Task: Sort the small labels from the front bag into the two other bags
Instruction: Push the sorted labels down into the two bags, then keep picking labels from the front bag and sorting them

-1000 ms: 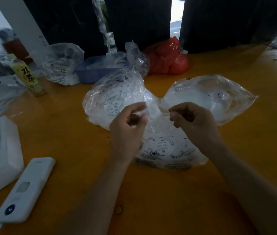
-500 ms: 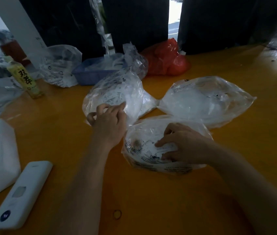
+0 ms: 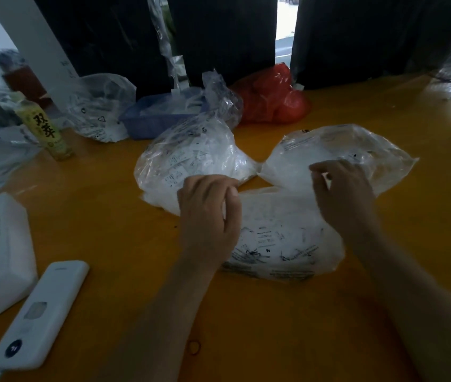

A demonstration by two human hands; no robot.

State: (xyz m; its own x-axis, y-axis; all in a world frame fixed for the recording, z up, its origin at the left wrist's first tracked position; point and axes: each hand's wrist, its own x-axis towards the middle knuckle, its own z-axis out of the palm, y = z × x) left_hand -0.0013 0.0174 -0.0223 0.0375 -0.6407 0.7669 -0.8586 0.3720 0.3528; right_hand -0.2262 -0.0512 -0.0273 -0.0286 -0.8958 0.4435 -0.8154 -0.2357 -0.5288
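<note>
— Starting with the biggest thing, what did you see?

— An orange table (image 3: 329, 340) filled the view. On it lay three clear bags in a cluster: the front bag (image 3: 287, 244) at the centre, nearest the person, printed with black text and holding small labels (image 3: 267, 238); the left bag (image 3: 191, 161) at about eleven o'clock from it, well filled with white slips; the right bag (image 3: 337, 150) at about one o'clock, looking mostly pale inside. The two rear bags nearly met at their necks.

— And the hands?

— The left hand (image 3: 207, 213) hung over the front bag's left edge, at nine o'clock of it, fingers curled with thumb against fingertips — whether anything was pinched there, I could not tell. The right hand (image 3: 343, 194) sat at the front bag's one o'clock, over the right bag's near edge, fingers bent in a narrow pinch; what it held was not clear either.

— Anything smaller around?

— A white device (image 3: 39, 315) at eight o'clock, a red bag (image 3: 271, 100) at twelve, a blue tray (image 3: 158, 119) and a bottle (image 3: 45, 128) toward ten.
</note>
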